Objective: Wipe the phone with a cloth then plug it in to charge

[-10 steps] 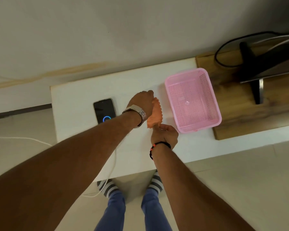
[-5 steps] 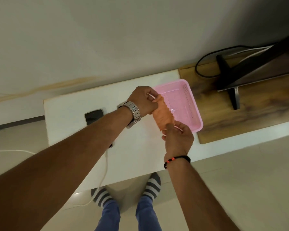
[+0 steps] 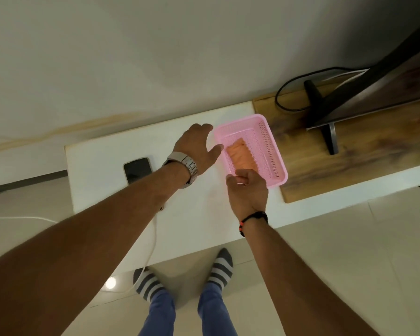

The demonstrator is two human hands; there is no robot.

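Right of frame centre, the pink basket (image 3: 272, 141) sits on the white table (image 3: 102, 170) and holds only the folded orange cloth (image 3: 240, 155). The left hand (image 3: 197, 147) hovers at its left rim, fingers spread, empty. The right hand (image 3: 249, 190) covers its near rim, fingers loosely curled; whether they grip anything is unclear. The dark-screened phone (image 3: 137, 169) lies left of centre with a white cable (image 3: 153, 243) trailing off the table's front edge.

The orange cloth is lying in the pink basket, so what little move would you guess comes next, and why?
Probably drawing both hands back. The orange cloth lies folded in the pink basket, the left hand is open beside the rim, and the right hand sits at the near rim, seemingly empty. The phone lies dark on the white table.
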